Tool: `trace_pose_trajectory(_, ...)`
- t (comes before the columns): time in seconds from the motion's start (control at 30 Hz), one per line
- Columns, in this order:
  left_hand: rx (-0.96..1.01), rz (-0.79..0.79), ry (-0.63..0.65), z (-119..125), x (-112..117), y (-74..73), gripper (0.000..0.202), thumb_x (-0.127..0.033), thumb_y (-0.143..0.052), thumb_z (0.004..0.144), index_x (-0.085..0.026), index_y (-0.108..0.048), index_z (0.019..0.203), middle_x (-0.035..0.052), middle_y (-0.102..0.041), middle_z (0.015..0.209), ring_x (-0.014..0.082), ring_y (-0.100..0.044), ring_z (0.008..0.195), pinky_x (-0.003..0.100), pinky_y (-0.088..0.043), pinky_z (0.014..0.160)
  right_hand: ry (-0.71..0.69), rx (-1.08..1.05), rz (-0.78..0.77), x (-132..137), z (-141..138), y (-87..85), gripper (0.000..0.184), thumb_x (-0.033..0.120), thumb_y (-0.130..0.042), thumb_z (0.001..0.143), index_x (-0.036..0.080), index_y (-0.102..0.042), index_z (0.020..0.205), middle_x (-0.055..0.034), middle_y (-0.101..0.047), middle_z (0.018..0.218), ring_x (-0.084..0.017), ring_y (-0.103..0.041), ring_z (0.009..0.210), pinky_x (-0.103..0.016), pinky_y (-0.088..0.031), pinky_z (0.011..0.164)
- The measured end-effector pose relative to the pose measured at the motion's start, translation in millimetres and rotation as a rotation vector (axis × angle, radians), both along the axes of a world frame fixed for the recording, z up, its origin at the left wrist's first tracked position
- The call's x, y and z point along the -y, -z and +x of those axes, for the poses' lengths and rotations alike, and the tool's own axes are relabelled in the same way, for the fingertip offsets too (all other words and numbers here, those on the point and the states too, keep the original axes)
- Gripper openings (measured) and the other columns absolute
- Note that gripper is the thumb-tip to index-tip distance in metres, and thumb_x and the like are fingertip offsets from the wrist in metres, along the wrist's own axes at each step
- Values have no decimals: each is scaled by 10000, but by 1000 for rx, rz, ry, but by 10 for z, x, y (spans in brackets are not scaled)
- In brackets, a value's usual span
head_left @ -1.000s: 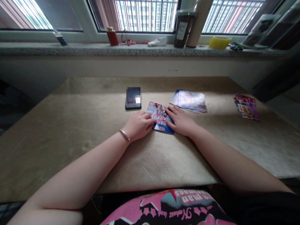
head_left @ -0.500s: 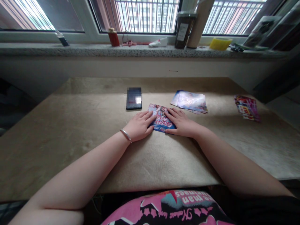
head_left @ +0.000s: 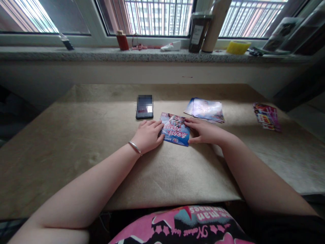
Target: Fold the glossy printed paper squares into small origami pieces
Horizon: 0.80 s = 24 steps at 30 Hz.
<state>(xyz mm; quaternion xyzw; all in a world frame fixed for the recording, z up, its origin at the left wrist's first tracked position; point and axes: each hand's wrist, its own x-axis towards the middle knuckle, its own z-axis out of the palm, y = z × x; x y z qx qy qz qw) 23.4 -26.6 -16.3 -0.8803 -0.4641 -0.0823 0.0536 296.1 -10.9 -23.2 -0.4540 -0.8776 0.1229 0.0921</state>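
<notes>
- Left hand [head_left: 148,136] spread, touching left edge of flyer [head_left: 174,130]
- Right hand [head_left: 201,131], thumb and fingers apart, at its right edge
- Phone [head_left: 144,112] beyond left hand

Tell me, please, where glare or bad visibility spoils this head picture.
Head view: glare whitens the leaflet stack; head view: pixel blocks cover much of the phone; head view: daylight pales the middle window; head view: the nearest leaflet shows little glare.

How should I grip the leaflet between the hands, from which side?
The leaflet is probably best pinched at its right edge, coming from the right: it is thin and lies low on the table, so its broad face offers little grip. The right hand is at that edge, the left hand at the opposite one.
</notes>
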Motion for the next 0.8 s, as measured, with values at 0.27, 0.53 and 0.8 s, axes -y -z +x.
trace_pose_trajectory(0.27, 49, 23, 181, -1, -33, 37, 370, -264, -452, 908, -208, -548, 1261, 101, -522, 1341, 264, -451, 1268, 494, -279, 1101, -99, -124, 17, -66, 74, -7, 575, 395, -713, 710, 245, -587, 1251, -86, -484, 1396, -284, -441, 1288, -473, -351, 1087)
trace_pose_trajectory(0.53, 174, -151, 535, -47, -108, 88, 568, 6, -407, 805, -277, -521, 1284, 47, -360, 1475, 212, -409, 1316, 424, -397, 1064, -90, -201, 54, -91, 31, 4, 316, 251, -647, 775, 238, -681, 1089, -88, -622, 1228, -257, -571, 1121, -470, -451, 972)
trace_pose_trajectory(0.8, 232, -111, 500, -23, -100, 7, 239, -129, -459, 856, -183, -655, 981, 63, -659, 1128, 194, -584, 1100, 392, -472, 974, -78, -238, 86, -91, -3, 30, 318, 188, -624, 775, 246, -678, 1083, -71, -644, 1173, -224, -591, 1069, -426, -469, 954)
